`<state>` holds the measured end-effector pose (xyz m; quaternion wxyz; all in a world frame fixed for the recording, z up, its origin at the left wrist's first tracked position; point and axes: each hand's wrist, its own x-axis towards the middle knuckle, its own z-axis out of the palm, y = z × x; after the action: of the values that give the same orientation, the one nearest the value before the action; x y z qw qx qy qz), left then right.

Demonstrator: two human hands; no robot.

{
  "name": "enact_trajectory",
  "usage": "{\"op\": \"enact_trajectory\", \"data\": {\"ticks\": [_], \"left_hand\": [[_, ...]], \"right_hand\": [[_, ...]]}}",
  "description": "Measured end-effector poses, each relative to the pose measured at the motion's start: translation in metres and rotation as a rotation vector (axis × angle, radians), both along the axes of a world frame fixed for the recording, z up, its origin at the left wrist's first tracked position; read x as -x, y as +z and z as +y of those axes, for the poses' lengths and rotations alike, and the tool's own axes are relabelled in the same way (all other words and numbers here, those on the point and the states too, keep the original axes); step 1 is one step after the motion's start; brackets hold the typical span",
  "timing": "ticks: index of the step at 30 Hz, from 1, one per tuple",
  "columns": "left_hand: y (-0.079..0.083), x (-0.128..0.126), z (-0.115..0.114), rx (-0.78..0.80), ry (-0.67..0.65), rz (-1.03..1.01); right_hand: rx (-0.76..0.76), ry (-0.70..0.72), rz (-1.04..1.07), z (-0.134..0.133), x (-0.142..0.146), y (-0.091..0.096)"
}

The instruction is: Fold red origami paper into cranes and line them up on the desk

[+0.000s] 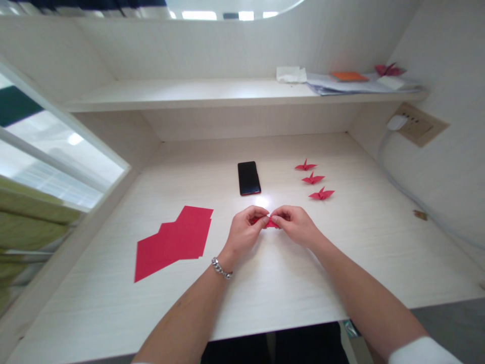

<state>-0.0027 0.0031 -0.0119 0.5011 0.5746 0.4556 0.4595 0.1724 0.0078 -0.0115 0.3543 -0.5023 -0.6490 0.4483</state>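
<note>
Both hands meet close above the near middle of the worktop (273,298): the left hand (246,227) and the right hand (295,224) each pinch, between thumb and curled fingers, one side of a small folded red paper (272,222). It lies between the thumb tips, and most of it is covered, so I cannot tell its exact shape. Such a two-sided grip seems chosen because thin paper needs support at both ends when a crease is pressed. Forearms come in from the front edge; on the left wrist is a chain bracelet (223,269).

To the left, overlapping red paper sheets (174,240) lie flat, probably so that they are easy to reach and out of the way of the elbows. Beyond the right hand, three red paper cranes stand in a slanting row: the far crane (305,166), the middle crane (312,178) and the near crane (321,194). They are apart from each other, which perhaps protects their wings. A smartphone (249,178), its screen dark, lies behind the hands.

The worktop is pale, with a faint wood grain and a soft shine of light near the phone. Above its back runs a shelf (189,93), carrying loose papers (322,83), an orange flat item (349,76) and a red folded figure (390,70). On the right wall, a white plug (397,122) sits in a socket plate (422,129), and its cable (397,187) hangs along the side. At far left, yellow-green cloth (30,202) shows through an opening.
</note>
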Motion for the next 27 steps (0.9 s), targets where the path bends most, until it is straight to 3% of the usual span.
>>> {"op": "enact_trajectory", "data": {"ticks": [7,13,27], "left_hand": [[0.005,0.0003,-0.0014,-0.056,0.02,0.017],[0.0004,0.0028,0.0005,-0.039,0.001,0.065],[-0.0011,0.0039,0.0033,0.075,0.077,-0.112]], "right_hand": [[0.01,0.001,0.005,-0.0015,0.0021,0.0019],[-0.039,0.001,-0.117,-0.0023,0.0005,0.0034],[-0.025,0.014,-0.115,-0.001,-0.002,0.0059]]}}
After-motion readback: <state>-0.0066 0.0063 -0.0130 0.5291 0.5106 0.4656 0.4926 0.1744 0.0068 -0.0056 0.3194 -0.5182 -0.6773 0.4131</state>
